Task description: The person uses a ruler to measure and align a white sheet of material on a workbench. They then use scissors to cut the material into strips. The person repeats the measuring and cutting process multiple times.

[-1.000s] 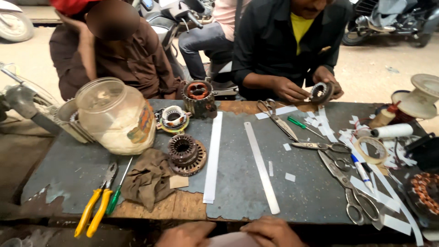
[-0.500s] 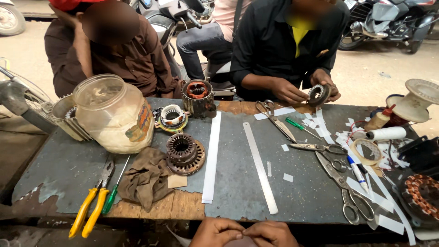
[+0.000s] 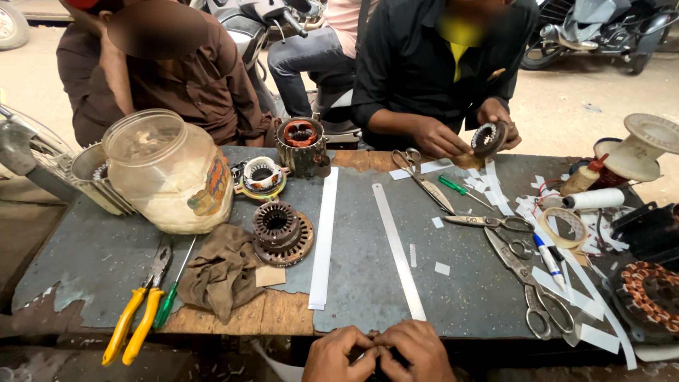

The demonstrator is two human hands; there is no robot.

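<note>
The counter [image 3: 368, 283] is carrying a jar [image 3: 170, 173], a rag [image 3: 223, 272], a stator [image 3: 283, 232], a white strip [image 3: 324, 237] and a ruler [image 3: 398, 251]. At its near edge the left hand [image 3: 338, 357] and right hand [image 3: 417, 354] are pressing together, fingers [image 3: 378, 346] curling around something small and hidden, too hidden to name

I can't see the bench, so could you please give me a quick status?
Left hand and right hand pinched together at table edge; held item hidden. Long steel ruler lies just ahead.
</note>
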